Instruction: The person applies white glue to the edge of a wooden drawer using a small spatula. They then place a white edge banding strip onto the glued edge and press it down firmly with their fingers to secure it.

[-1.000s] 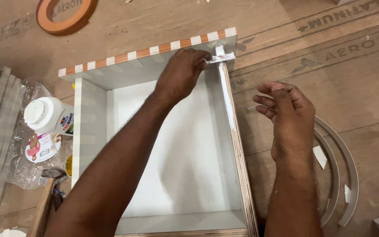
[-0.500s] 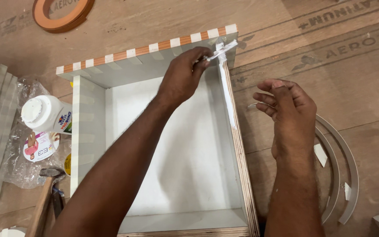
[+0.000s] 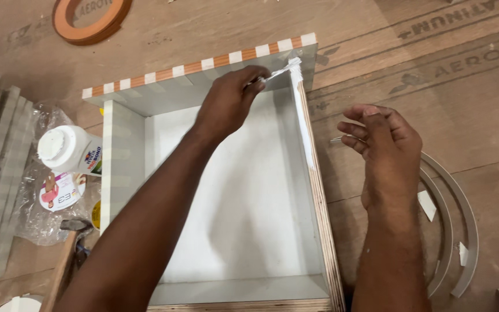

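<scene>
Left hand [image 3: 229,104]: pinched on a spreader [image 3: 278,72], now pushed into the box [image 3: 123,167] far right corner.
Glue [image 3: 302,115]: white along right wall.
Right hand [image 3: 379,141]: loosely curled, unmoved on desk [image 3: 376,52].
</scene>
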